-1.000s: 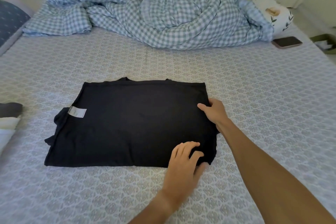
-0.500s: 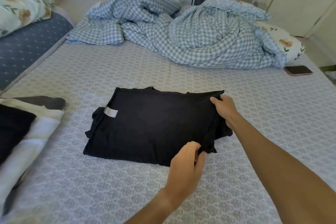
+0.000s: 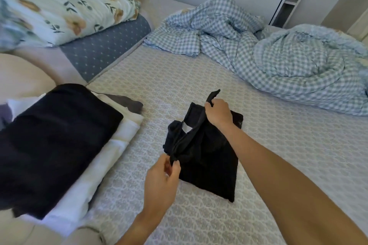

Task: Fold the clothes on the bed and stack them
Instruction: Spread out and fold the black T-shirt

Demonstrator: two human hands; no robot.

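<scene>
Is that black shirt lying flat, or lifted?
Partly lifted: the right hand and left hand pinch the black shirt's edge up.

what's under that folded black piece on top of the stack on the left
Under the black folded garment lie white and cream folded clothes, their edges sticking out, plus a grey piece at the far end. How many layers lie beneath is covered.

Both hands, left [image 3: 161,177] nearer, right [image 3: 218,113] beyond, pinch with curled fingers.

I'm seeing a matt black cloth shirt [image 3: 209,155] lying on a woven patterned bedsheet [image 3: 278,155], beside a soft, crumpled checked cotton quilt [image 3: 278,61].
</scene>
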